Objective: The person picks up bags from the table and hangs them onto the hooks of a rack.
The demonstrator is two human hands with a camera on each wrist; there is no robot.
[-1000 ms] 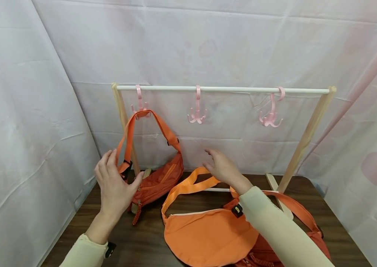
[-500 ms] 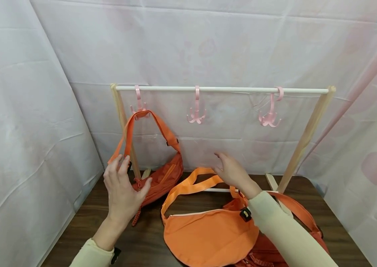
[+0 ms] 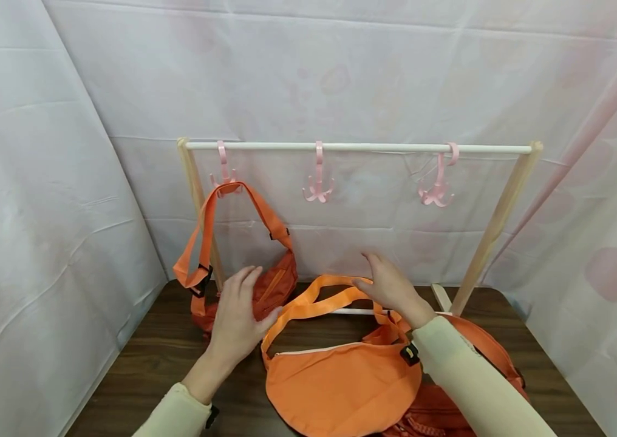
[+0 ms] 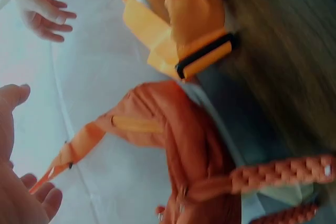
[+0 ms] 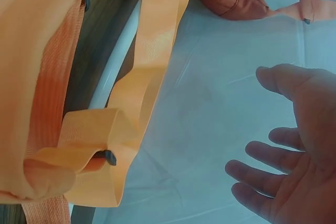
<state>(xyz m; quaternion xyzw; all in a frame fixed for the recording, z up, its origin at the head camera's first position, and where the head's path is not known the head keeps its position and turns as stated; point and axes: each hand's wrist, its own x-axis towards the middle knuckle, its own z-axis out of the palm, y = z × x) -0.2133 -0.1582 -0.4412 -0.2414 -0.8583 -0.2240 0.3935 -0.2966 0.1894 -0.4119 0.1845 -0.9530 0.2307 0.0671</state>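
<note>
A rust-red waist bag (image 3: 280,282) hangs by its orange strap (image 3: 265,212) from the left pink hook (image 3: 224,173), its lower part near the tabletop. My left hand (image 3: 240,318) is in front of it, fingers spread and holding nothing, hiding part of the bag. Lying on the table is an orange half-moon bag (image 3: 341,382), its strap (image 3: 308,306) looped up behind it. My right hand (image 3: 393,291) hovers by that strap with relaxed fingers; the right wrist view shows the hand (image 5: 299,145) apart from the strap (image 5: 152,40).
A wooden rack with a white bar (image 3: 379,147) stands at the back of the dark table (image 3: 144,358). Pink hooks hang at its middle (image 3: 318,182) and right (image 3: 436,185). A second rust-red bag (image 3: 431,406) lies partly under the orange one and my right sleeve.
My left hand has moved right and down, away from the hanging bag's strap and buckle, toward the orange bag. My right hand has shifted slightly right and down. The hanging bag stays on its hook.
</note>
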